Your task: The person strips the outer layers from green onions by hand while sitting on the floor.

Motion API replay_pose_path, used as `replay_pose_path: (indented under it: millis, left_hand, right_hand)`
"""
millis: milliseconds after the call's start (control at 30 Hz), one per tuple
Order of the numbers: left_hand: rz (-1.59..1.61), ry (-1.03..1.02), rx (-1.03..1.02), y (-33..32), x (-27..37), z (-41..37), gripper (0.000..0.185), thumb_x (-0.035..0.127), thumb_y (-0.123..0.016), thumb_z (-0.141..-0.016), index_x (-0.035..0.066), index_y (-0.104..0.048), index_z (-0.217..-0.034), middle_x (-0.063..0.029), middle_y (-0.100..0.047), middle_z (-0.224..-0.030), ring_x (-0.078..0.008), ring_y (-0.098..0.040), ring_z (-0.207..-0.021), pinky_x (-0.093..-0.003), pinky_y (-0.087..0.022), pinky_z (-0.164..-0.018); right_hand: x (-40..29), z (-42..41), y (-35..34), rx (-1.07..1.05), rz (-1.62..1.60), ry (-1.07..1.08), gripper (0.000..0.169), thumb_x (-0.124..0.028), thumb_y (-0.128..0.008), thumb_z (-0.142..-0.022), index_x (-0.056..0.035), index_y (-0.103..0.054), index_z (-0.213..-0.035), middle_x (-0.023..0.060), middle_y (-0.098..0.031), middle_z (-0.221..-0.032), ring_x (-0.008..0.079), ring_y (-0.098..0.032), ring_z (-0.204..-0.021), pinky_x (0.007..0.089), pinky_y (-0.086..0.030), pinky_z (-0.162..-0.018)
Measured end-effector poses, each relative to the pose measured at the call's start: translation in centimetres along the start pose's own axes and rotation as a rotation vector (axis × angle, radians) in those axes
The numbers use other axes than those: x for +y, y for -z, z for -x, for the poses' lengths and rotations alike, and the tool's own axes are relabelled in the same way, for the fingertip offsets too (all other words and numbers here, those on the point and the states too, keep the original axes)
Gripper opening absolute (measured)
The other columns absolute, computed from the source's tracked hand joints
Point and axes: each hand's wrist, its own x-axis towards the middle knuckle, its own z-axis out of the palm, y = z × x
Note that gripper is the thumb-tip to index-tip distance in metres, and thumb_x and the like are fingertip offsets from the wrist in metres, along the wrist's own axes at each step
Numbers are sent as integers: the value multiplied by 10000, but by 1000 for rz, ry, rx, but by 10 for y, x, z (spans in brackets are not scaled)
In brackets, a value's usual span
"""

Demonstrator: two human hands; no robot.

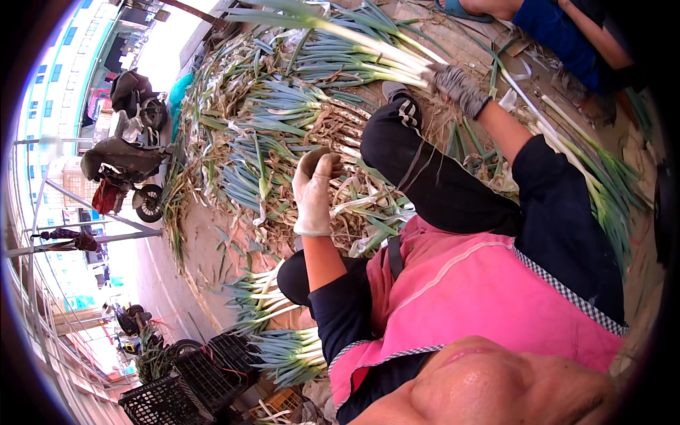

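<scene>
My right hand [457, 90], in a grey striped glove, is closed around the white root ends of several long green onions [372, 45]; their green leaves reach towards the top edge. My left hand [317, 183], in a whitish glove with a darker palm side, is raised over the pile with its fingers loosely bent and nothing seen in it. Beneath and beyond it lie rows of green onions [287, 114] among dry brown leaves [340, 127]. Trimmed-looking green onions [297, 348] lie in bunches by my left knee. More long stalks [589, 164] lie beside my right arm.
Another person's leg in blue shorts [558, 45] is at the upper right. Black plastic crates [164, 401] and an orange crate [281, 401] stand at the lower left. Covered motorbikes [125, 159] are parked beyond the pile, near a metal frame [122, 236].
</scene>
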Motion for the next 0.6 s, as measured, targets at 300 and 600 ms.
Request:
replay_pose_path:
  millis: [300,600]
  left_hand:
    - [-577,222,10,100,-4,36,312,219,-635,-837,-14,-584,-1038,-75,-646,-905,-154,-607,-813,-275,-470,-741]
    - [-1328,451,-404,110,-24,60,518,459,-565,-823,84,-490,-1172,-182,-608,-1025,-358,-565,-967,-435,-435,-801]
  right_hand:
    - [103,-175,92,-18,514,-72,346,-309,-604,-861,-53,-617,-1093,52,-615,-777,91,-572,-643,232,-452,-549]
    - [40,-234,-138,-468,657,472,309,-335,-541,-868,-36,-598,-919,85,-637,-786,197,-589,-639,307,-465,-589]
